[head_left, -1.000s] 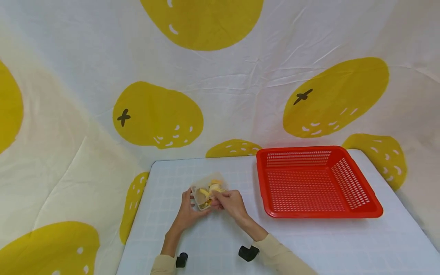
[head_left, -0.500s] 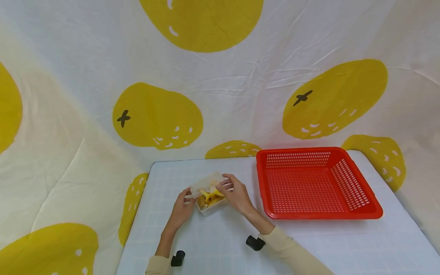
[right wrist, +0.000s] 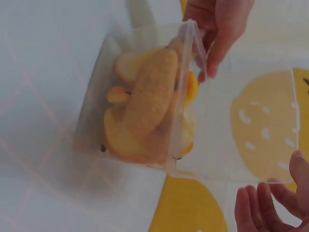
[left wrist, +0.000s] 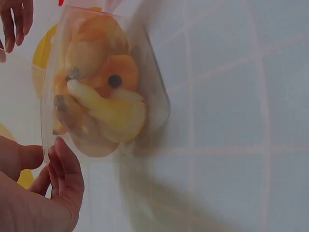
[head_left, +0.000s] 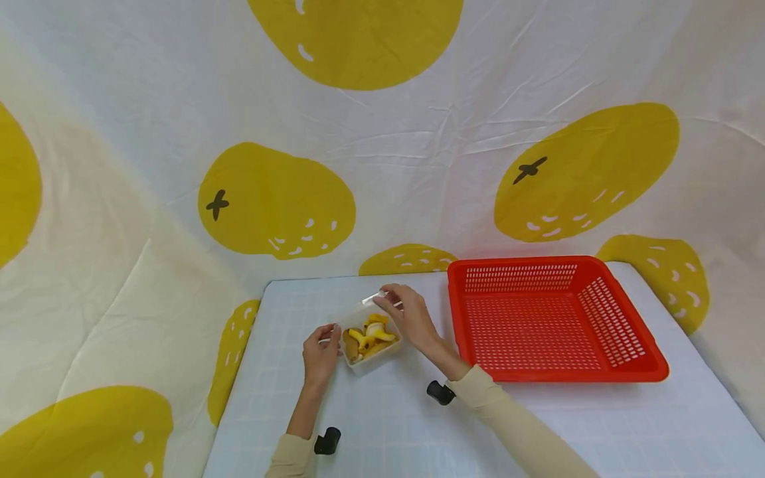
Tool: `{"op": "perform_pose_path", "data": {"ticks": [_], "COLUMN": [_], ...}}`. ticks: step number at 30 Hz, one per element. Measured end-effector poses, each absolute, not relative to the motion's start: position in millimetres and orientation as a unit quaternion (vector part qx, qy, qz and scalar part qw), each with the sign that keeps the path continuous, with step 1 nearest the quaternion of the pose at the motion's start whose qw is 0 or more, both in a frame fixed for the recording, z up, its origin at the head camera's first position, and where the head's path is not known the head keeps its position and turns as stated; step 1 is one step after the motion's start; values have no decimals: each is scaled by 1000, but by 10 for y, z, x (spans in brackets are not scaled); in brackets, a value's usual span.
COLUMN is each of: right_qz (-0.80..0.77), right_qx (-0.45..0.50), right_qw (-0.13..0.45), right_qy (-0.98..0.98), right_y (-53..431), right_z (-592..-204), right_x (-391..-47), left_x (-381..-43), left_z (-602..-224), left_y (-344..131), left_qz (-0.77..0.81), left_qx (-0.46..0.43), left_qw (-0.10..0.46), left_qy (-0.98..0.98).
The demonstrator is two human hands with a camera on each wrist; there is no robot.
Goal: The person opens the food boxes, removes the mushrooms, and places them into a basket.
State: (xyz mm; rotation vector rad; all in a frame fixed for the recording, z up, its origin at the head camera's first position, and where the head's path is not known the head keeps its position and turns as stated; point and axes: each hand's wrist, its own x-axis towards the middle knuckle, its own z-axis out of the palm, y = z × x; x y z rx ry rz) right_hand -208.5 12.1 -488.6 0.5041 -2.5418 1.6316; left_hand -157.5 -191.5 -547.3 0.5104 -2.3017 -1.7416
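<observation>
A clear plastic box (head_left: 373, 364) stands on the table, filled with yellow and orange pieces that look like toy food, one resembling a peeled banana (left wrist: 118, 113). Through its side shows a tan oblong piece (right wrist: 153, 89). The see-through lid (right wrist: 215, 140) is raised along the far side. My right hand (head_left: 414, 320) pinches the lid's outer edge between thumb and fingers. At the box's left corner, my left hand (head_left: 321, 355) pinches the rim with its fingertips; whether it also catches the lid's corner I cannot tell.
A large red slotted basket (head_left: 538, 332) sits right of the box, with no contents visible inside. The table (head_left: 382, 431) has a pale checked cover. Behind it hangs a white cloth (head_left: 406, 199) printed with yellow fruit shapes.
My right hand has moved from over the contents to the lid, up and away. The lid covered part of the box half a second ago; now more contents show. My left hand shifted slightly left.
</observation>
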Motion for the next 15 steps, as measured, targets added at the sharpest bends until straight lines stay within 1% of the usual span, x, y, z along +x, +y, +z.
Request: {"op": "perform_pose_path", "data": {"ticks": [6,15], "right_qz": [540,511], "right_qx": [169,152], "right_qw": [32,38], "right_qy": [-824,-845], "right_y": [54,-56], "right_z": [-4838,-4780], "right_x": [-2256,-2458], "left_x": [-1583,-1559], "left_z": [-5479,-5483], "left_y": [-1905,-1888], "left_qz": [-603,-601], "left_qx": [202,210], "left_qw": [115,126], "left_qy": [-763,-761]}}
